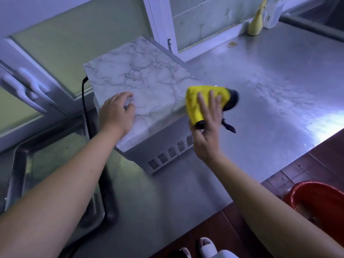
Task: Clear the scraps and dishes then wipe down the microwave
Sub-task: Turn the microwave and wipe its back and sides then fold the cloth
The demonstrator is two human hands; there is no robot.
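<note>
Left hand [116, 112] lies relaxed atop microwave [145, 77]; right hand [206, 127] flat on cloth [194, 107] at edge.

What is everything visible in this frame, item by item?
microwave: one, marble-patterned top, silver vented side, on the counter
cloth: one, yellow with black trim, over microwave's top edge
power cord: one, black, left of microwave
counter: one, steel, under microwave
sink: one, steel, far left
bucket: one, red, floor, lower right
bottle-like object: one, yellow, counter's back edge
slippers: two, pale, floor, bottom edge
left hand: one, resting on microwave top
right hand: one, straight fingers pressing the cloth
</note>
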